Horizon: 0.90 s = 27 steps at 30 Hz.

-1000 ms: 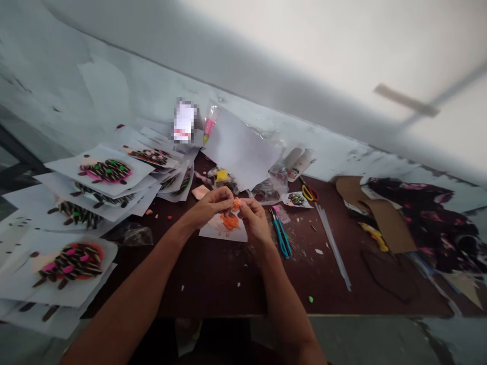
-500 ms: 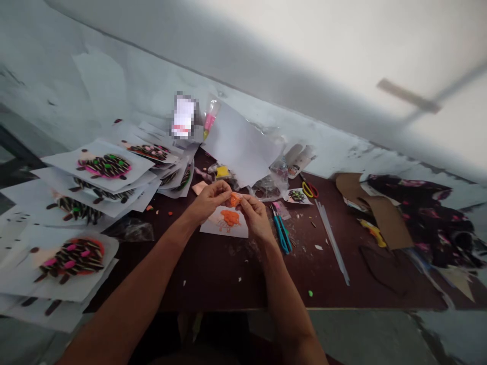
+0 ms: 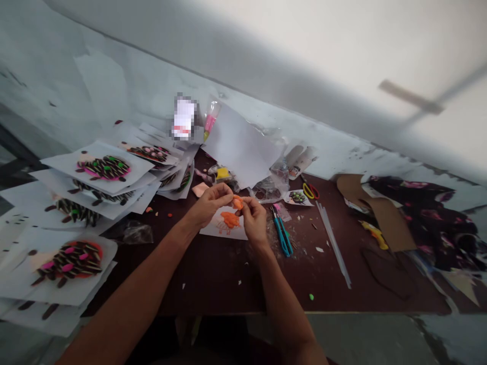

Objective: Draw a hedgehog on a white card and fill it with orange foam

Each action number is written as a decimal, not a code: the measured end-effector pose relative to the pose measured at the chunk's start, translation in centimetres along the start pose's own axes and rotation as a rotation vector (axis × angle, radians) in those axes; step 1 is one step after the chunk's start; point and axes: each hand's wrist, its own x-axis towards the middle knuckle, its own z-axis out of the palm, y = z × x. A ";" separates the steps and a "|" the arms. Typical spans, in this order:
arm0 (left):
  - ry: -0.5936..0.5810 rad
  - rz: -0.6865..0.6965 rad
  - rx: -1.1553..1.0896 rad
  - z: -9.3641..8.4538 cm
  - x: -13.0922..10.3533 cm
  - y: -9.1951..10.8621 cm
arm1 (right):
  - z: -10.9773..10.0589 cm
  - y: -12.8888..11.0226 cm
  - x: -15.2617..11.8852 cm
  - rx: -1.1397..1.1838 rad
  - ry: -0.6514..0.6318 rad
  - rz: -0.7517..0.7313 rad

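Observation:
A lump of orange modelling clay [image 3: 238, 203] is pinched between my two hands, just above the table. My left hand [image 3: 211, 203] grips its left side with thumb and fingers closed. On its other side, my right hand [image 3: 254, 218] pinches the clay too. Beneath them lies a white sheet [image 3: 213, 230] with a line drawing of an animal, its body partly covered by flattened orange clay [image 3: 229, 220]. Right beside my right hand rest teal-handled scissors [image 3: 282, 237].
Stacked paper sheets with clay hedgehogs [image 3: 102, 167] fill the left side. A phone [image 3: 183, 119] with a blurred screen leans at the back. On the right are clear glue sticks [image 3: 335, 248], a yellow glue gun [image 3: 375, 235], brown cardboard [image 3: 391, 223] and dark flowered cloth [image 3: 429, 213].
The orange clay has been turned and bunched between my fingers, and both hands have shifted very slightly. The sheet beneath stays in place.

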 end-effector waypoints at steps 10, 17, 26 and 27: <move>-0.047 -0.007 0.131 -0.4 0.3 -0.6 | -0.5 0.5 0.5 0.395 -0.038 0.242; -0.104 0.006 0.115 0.0 0.0 -0.1 | -0.8 -0.3 0.5 0.557 -0.189 0.292; 0.060 -0.043 0.086 -0.3 0.2 -0.8 | -0.6 0.5 0.8 0.125 -0.020 0.085; 0.073 -0.032 0.077 -0.2 0.2 -0.8 | -0.5 0.6 0.8 0.109 -0.015 0.088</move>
